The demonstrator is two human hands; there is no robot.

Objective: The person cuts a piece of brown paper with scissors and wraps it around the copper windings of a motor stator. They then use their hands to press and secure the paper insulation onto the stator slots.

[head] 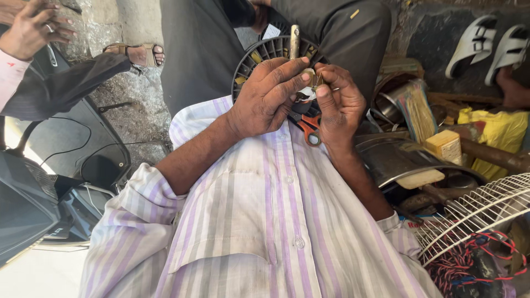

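Black slotted motor housing (265, 52) sits just behind both hands. Left hand (268, 99) and right hand (338, 105) pinch a small part (307, 83) together above orange-handled pliers (309, 127).

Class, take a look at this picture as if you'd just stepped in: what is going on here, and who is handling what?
A person in a striped shirt works with both hands raised over their lap. The left hand and right hand pinch a small part between the fingertips; what it is cannot be told. Behind them sits a black slotted fan motor housing with a metal shaft. Orange-handled pliers lie beneath the hands. A white wire fan guard rests at the right, and another person's hand shows top left.
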